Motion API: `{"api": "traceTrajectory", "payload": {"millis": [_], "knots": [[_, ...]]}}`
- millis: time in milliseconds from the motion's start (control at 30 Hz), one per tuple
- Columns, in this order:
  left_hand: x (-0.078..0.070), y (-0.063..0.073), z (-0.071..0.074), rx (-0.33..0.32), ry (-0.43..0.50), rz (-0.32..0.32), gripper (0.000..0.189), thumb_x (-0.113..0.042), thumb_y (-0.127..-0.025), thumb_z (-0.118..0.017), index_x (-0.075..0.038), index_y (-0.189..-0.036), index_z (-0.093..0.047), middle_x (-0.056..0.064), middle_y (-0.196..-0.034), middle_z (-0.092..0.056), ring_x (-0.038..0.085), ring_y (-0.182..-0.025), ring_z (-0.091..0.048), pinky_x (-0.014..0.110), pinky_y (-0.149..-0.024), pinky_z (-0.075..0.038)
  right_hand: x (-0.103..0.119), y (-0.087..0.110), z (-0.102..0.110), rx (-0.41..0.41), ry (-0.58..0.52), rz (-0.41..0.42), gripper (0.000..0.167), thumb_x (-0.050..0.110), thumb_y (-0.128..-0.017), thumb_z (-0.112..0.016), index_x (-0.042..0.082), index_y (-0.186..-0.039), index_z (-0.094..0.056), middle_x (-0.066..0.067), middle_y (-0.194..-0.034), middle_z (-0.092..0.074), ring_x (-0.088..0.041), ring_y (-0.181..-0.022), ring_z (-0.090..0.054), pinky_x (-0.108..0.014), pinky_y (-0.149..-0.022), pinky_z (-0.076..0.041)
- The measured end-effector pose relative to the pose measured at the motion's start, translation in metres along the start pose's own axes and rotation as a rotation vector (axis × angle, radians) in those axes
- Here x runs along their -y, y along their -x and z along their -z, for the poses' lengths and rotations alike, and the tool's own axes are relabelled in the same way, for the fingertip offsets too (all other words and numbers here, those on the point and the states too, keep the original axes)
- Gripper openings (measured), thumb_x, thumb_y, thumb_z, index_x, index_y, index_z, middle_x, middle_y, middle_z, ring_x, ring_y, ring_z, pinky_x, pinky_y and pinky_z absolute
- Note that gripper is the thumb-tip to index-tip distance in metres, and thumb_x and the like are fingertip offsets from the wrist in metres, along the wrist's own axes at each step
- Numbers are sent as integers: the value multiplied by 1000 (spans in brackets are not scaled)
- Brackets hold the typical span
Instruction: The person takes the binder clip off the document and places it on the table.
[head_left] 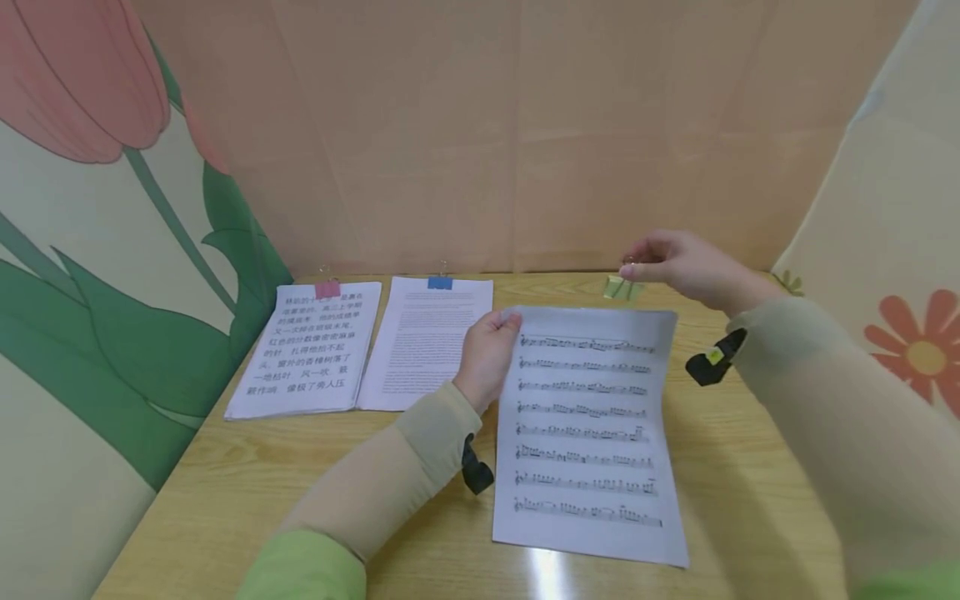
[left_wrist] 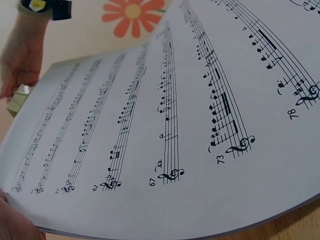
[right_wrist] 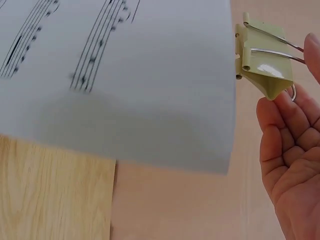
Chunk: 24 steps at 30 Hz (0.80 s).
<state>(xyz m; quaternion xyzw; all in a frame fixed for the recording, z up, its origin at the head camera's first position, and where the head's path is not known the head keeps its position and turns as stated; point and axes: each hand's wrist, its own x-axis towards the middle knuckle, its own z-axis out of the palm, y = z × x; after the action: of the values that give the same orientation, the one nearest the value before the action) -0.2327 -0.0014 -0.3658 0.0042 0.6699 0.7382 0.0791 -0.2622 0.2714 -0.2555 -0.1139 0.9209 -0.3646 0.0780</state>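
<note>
The music sheets point(head_left: 581, 446) are white, thin and smooth, with rows of black notes. They are held up at a slant over the middle of the worktop point(head_left: 757, 500), and their right side bends in a soft curve. The left-hand grip point(head_left: 483, 358) pinches them at the far left corner, with the thumb on top of the paper.

Just past the far edge of the sheets, toward the right, is a yellow-green clip point(right_wrist: 270, 71). It is shiny and shaped like a little tent, with rolled lips and bent silver wire handles. The right-hand grip point(head_left: 675, 262) pinches it by the wires. The clip's lips face the paper and sit just beside its edge; whether they touch is hard to tell.

Left of the music, two more paper piles lie flat. The far left pile point(head_left: 303, 354) has big black writing and a pink clip point(head_left: 327, 289) on its far edge. The other pile point(head_left: 427, 342), next to it, has tiny print and a blue clip point(head_left: 440, 283) at the far edge.

The worktop is yellowish wood with wavy lines. A peach cloth point(head_left: 480, 125) with soft creases hangs at the far side. On the left is a big pink tulip picture point(head_left: 82, 71), and on the right a red flower picture point(head_left: 926, 358).
</note>
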Motion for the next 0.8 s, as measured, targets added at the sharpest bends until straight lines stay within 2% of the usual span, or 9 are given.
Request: {"api": "traceTrajectory", "payload": {"millis": [233,400,533,800], "knots": [[0,2,0,5,12,-11,25,-37,-100,-49,-19,-108,-66,3,-94,-71,20,-83,-70,34,-70,-56,-18,14,10,-30,-7,-23,66,52,-88,-63,3,-130,-49,-17,-127,-52,-34,-120,-45,-59,-98,-33],[0,4,1,2,17,-9,25,-36,-101,-48,-20,-107,-66,3,-95,-71,21,-84,-69,33,-71,-55,-33,25,18,-82,-9,-36,59,47,-92,-61,1,-128,-50,-17,-122,-55,-30,-115,-46,-54,-96,-35],[0,4,1,-10,19,1,24,-36,-101,-48,-21,-109,-65,2,-96,-71,20,-85,-69,34,-71,-55,-45,36,24,-103,0,-79,60,50,-91,-59,2,-127,-49,-15,-121,-53,-31,-115,-43,-56,-94,-34],[1,4,4,-23,17,14,25,-36,-100,-49,-21,-111,-65,2,-95,-71,20,-85,-68,34,-74,-54,-70,59,31,-73,25,-120,61,50,-94,-54,1,-128,-47,-19,-125,-51,-37,-119,-40,-61,-93,-31]]}}
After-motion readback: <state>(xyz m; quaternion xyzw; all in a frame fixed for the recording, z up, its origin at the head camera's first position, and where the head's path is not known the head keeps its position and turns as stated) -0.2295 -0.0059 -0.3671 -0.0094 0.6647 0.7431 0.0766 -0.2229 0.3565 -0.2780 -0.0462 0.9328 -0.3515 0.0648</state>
